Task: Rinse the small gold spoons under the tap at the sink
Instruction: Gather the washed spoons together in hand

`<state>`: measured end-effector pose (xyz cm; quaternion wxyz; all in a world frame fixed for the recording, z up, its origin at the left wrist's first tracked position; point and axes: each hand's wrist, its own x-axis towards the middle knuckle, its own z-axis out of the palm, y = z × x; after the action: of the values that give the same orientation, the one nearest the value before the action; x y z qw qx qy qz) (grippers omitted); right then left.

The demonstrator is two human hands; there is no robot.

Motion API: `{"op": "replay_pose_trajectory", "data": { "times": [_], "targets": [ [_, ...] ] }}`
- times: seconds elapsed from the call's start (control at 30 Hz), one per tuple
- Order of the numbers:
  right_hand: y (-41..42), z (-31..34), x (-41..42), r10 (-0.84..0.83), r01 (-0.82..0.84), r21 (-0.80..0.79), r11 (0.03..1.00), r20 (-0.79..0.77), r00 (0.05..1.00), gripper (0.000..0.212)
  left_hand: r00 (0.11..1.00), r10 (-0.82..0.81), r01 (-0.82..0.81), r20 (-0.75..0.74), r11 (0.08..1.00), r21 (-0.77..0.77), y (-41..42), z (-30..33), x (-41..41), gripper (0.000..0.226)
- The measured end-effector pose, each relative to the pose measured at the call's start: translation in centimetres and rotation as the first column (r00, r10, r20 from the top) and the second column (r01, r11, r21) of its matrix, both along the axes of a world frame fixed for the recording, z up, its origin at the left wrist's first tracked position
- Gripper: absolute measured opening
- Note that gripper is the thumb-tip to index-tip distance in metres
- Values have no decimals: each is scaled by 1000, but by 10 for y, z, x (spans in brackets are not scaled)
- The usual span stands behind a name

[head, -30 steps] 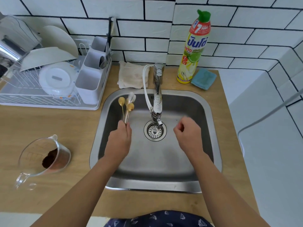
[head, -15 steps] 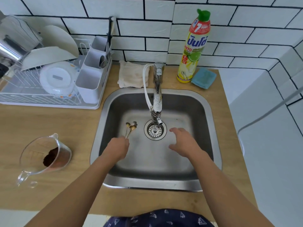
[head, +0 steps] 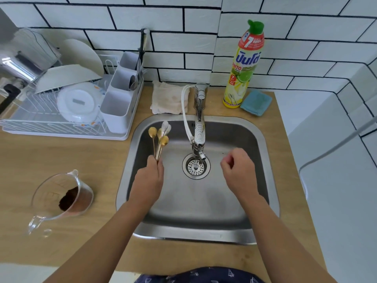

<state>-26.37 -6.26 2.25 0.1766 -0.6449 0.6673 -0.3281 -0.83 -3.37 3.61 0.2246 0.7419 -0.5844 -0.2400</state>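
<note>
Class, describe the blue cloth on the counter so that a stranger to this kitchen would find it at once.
Start at the steel sink set into the wooden counter and look to its far right corner, by the tiled wall. There a tall yellow dish soap bottle with a green cap stands, and the blue cloth lies folded beside it on its right. It is the only blue item; the other folded cloth, left of the tap, is cream.

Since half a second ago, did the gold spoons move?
Yes. The gold spoons in the left hand went up and away from the drain, toward the sink's back-left corner.
</note>
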Motion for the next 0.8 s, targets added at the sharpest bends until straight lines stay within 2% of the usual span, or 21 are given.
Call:
{"op": "replay_pose_trajectory", "data": {
  "times": [0.03,0.07,0.1,0.13,0.17,0.2,0.23,0.3,0.37,0.43,0.5,0.57,0.63,0.67,0.73,0.8],
  "targets": [
    [-1,0,-2,4,-4,19,1000,38,999,27,996,-56,45,67,985,169,-4,1,2,21],
    [-1,0,-3,35,-38,139,990,24,999,20,989,-95,54,112,943,328,-5,3,0,21],
    [0,-2,-4,105,-91,332,939,-23,994,15,956,-207,92,207,884,458,-6,4,-3,23],
    [3,-6,-3,173,-127,518,846,-41,984,29,929,-283,124,238,845,520,-4,7,-7,24],
    [6,-12,0,162,-139,634,761,22,987,43,932,-308,151,190,808,569,-5,9,-10,23],
    [7,-12,6,59,-146,693,706,148,987,47,983,-185,151,0,801,579,-5,9,-14,22],
    [9,-11,13,-87,-176,730,660,307,948,48,974,-89,195,-208,798,570,-4,9,-15,21],
    [10,-10,26,-295,-278,790,546,493,819,52,809,115,296,-577,768,568,-1,8,-19,24],
    [10,-10,35,-380,-439,766,470,624,683,55,639,213,432,-740,696,574,2,10,-25,26],
    [11,-7,42,-399,-577,659,482,752,525,42,563,245,541,-790,613,576,2,15,-30,27],
    [10,-8,45,-409,-606,576,549,817,406,29,566,253,586,-785,546,598,0,18,-34,30],
    [10,-10,46,-424,-586,541,604,840,339,15,597,245,582,-764,522,623,-2,19,-34,31],
    [12,-12,45,-415,-564,519,643,854,313,15,646,184,573,-741,524,630,-4,18,-34,22],
    [12,-14,45,-397,-544,516,662,856,330,20,673,144,572,-725,520,634,-3,17,-34,20],
    [14,-14,43,-367,-473,513,716,854,369,29,713,131,537,-689,530,657,0,12,-30,43],
    [14,-15,40,-371,-361,494,791,857,359,35,703,273,390,-656,624,677,3,3,-25,74]
  ]
}}
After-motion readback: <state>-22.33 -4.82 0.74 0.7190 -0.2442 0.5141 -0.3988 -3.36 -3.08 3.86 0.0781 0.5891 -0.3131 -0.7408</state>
